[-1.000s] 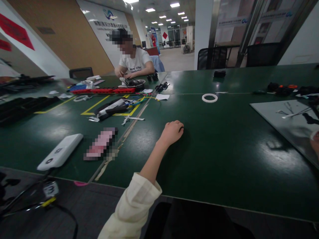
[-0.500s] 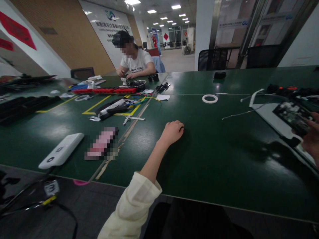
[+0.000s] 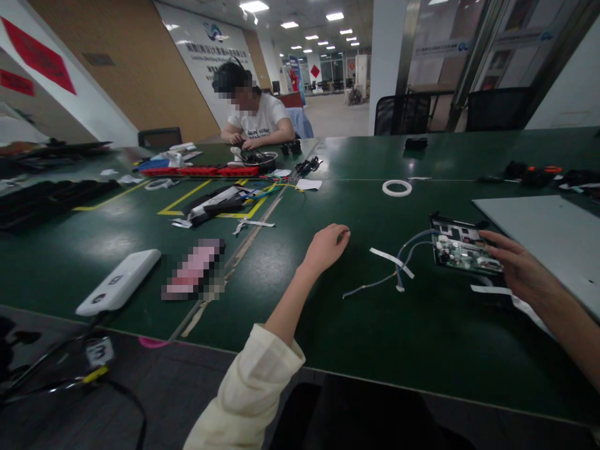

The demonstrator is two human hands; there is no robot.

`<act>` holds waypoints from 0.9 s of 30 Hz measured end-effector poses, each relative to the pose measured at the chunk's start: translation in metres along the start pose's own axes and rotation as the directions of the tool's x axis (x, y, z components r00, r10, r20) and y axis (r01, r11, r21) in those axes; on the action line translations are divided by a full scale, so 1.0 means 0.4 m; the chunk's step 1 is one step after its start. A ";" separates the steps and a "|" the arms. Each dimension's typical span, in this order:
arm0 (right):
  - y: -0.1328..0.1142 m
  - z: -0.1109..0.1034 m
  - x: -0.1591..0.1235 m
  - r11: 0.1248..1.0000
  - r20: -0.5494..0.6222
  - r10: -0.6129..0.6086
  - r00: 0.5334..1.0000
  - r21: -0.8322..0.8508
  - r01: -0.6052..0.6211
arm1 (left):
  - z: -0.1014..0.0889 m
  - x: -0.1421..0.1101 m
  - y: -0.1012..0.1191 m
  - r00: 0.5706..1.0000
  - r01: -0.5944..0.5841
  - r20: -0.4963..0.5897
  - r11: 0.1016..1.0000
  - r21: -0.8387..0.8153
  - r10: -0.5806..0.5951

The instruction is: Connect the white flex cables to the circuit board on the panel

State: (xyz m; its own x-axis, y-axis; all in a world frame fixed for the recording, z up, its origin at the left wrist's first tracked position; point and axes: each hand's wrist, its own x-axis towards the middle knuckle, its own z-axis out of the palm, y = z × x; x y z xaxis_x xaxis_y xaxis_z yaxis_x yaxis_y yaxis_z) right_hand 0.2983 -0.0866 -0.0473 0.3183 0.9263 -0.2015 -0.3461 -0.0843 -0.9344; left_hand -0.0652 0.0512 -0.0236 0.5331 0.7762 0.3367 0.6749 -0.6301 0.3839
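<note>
My left hand (image 3: 327, 247) is over the green table (image 3: 300, 300) in the middle, fingers loosely bent with a small gap to the thumb and nothing visible in them. At the right, my right hand (image 3: 527, 265) grips the right edge of a circuit board (image 3: 466, 249) in a black frame, its components facing up. Thin grey wires (image 3: 402, 256) trail leftward from the board towards my left hand. A white strip (image 3: 382, 253) lies across these wires. Another white strip (image 3: 491, 289) hangs below the board. My right fingertips partly cover the board's right end.
A pale flat panel (image 3: 539, 231) lies behind my right hand. A white tape roll (image 3: 397, 188) is beyond the wires. On the left are a white power bank (image 3: 119, 281) and a phone (image 3: 194, 269). Across the table a person (image 3: 257, 119) works with both hands.
My right hand has brought the circuit board leftward from the right edge, over the table, its wires swinging along. The pale panel is now uncovered. My left hand's fingers have loosened slightly.
</note>
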 end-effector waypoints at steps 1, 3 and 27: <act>0.002 0.004 -0.001 1.000 0.008 0.003 1.000 0.001 -0.003 | 0.003 0.002 0.001 1.000 0.015 0.002 0.998 -0.058 -0.015; 0.008 0.010 -0.002 1.000 0.035 0.009 0.999 0.001 -0.009 | 0.009 0.005 0.003 0.998 0.064 0.026 0.980 -0.187 -0.060; 0.070 0.144 -0.059 0.983 0.484 0.150 0.862 -0.164 -0.079 | 0.003 -0.021 0.098 0.653 0.721 0.725 0.114 -0.684 0.219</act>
State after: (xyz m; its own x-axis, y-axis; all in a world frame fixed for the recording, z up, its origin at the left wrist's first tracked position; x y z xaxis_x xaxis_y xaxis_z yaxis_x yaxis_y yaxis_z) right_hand 0.2303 -0.0899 -0.0519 -0.2051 0.9636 -0.1717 -0.2207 -0.2164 -0.9510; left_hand -0.0427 0.0200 -0.0126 0.8658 0.3850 -0.3196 0.1128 0.4720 0.8743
